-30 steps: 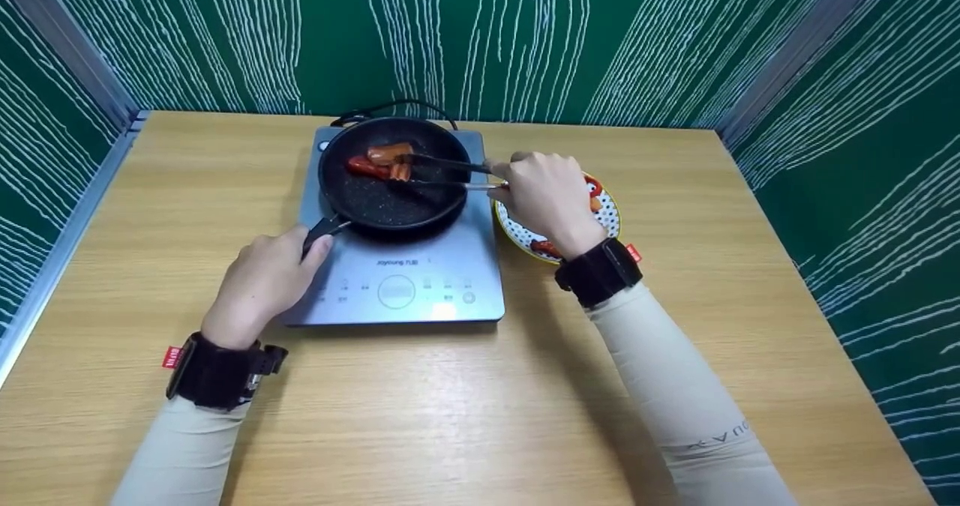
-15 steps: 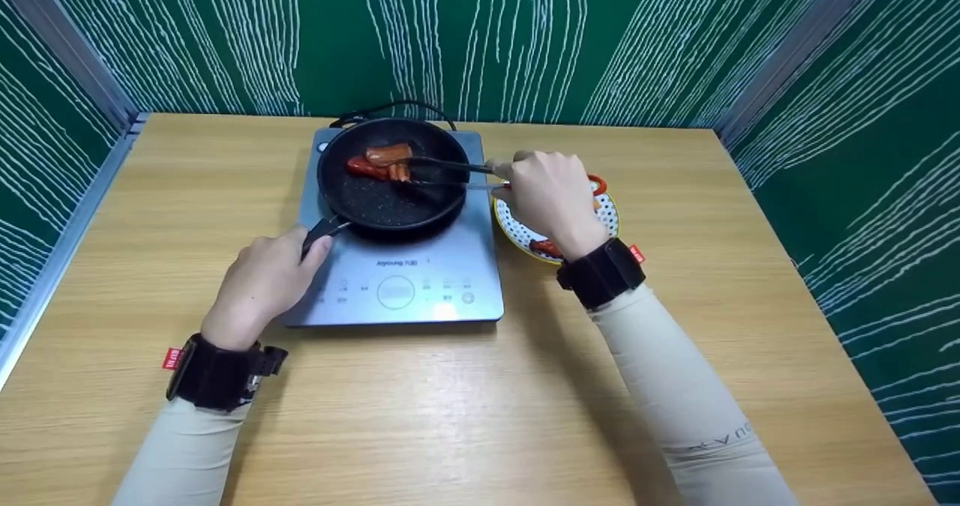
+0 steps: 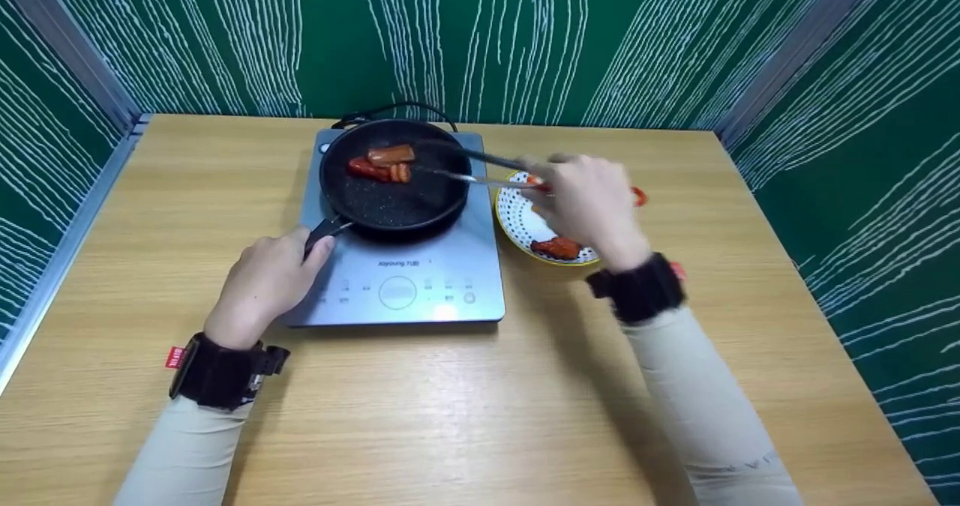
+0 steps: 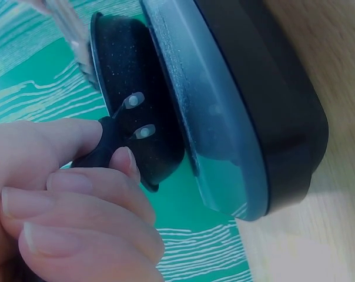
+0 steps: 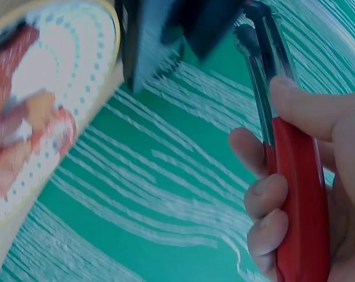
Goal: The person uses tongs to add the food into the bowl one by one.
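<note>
Green panelling [image 3: 334,41] rose behind the frying pan [image 3: 384,208], whose handle [image 3: 325,229] my left hand [image 3: 270,277] gripped at eight o'clock, probably to steady it, while from three o'clock my right hand [image 3: 589,199] held tongs [image 5: 302,200] near sausages [image 3: 391,155] inside at eleven.

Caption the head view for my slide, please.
Left hand grips the handle of a frying pan holding food pieces on a cooktop; right hand holds tongs extending over the pan.
</note>
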`<state>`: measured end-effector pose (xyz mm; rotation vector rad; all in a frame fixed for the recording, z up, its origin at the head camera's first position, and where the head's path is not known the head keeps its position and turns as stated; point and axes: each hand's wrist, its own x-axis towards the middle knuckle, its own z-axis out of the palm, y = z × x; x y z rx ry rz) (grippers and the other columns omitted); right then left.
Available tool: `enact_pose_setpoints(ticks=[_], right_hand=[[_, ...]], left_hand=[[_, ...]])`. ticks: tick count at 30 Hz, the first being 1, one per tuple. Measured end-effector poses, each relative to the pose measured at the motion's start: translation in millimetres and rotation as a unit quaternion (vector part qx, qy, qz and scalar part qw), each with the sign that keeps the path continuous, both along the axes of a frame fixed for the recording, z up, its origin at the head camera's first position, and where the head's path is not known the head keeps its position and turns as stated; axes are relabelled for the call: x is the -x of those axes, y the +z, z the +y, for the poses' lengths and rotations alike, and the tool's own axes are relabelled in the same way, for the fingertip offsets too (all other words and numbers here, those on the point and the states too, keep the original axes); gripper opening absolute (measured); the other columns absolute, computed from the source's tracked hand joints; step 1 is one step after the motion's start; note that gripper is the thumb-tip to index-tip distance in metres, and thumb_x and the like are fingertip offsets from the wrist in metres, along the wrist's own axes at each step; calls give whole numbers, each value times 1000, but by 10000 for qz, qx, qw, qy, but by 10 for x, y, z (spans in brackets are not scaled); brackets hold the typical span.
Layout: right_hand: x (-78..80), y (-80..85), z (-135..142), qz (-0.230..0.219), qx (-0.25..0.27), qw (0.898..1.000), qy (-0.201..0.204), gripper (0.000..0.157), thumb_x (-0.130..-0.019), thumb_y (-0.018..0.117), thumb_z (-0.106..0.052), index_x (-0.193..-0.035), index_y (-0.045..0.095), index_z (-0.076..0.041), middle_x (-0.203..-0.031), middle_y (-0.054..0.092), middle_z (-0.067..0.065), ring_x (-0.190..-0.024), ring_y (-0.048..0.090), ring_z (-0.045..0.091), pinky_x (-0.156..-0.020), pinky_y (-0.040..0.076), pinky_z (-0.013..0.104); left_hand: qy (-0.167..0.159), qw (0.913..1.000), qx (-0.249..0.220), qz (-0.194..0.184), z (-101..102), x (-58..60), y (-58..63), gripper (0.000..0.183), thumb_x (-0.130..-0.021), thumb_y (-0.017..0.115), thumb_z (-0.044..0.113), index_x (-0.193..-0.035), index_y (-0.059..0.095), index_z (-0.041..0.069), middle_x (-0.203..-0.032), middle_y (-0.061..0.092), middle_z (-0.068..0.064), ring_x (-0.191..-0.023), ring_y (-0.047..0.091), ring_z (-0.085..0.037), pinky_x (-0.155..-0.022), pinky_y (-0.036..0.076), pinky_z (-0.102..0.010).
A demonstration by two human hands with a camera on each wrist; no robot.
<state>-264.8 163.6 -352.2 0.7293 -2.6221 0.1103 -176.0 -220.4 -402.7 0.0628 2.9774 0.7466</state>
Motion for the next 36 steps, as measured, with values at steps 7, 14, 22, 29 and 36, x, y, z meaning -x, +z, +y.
enact_pose_setpoints(ticks=[7,14,22,29,36], right_hand=[[-225,122,651,-290,456,9978,-385,43,-100,77,-38,-138,72,-20,-95,75,11,-64,60,27,-53,39,38],[-361,9,1062,-823,807,9892,-908,42,-100,76,-35,-139,72,-18,-72,50,6,-60,42,23,-56,27,38],[-337,-208,1285,-1275,1096,9777,-1260,43,-99,77,-36,-138,72,-18,-72,51,7,-64,44,25,-59,27,40],[-310,-268,1376,-1643,1126,9700,-1395,45,-99,78,-36,-139,71,-16,-73,52,8,-66,46,26,-59,29,40],[-312,-276,1417,-2201,892,9585,-1579,42,-98,79,-36,-135,74,-16,-75,53,10,-73,48,29,-62,30,42]], left_hand=[[-12,10000,27,33,-8,3,-3,42,-114,45,43,-98,55,6,-79,50,-12,-73,53,-31,-61,34,-38],[1,10000,53,1,-25,9,2,44,-114,44,45,-96,53,7,-78,49,-11,-71,53,-31,-60,34,-38],[43,9998,0,-174,-7,16,-11,44,-114,43,46,-98,53,7,-77,46,-9,-70,52,-28,-60,33,-37],[18,9998,-6,-222,-12,16,-8,44,-114,42,47,-100,53,7,-78,47,-9,-70,52,-28,-61,34,-37],[13,9998,-5,-211,-17,17,-9,43,-114,43,47,-98,52,8,-76,45,-8,-67,50,-27,-59,34,-37]])
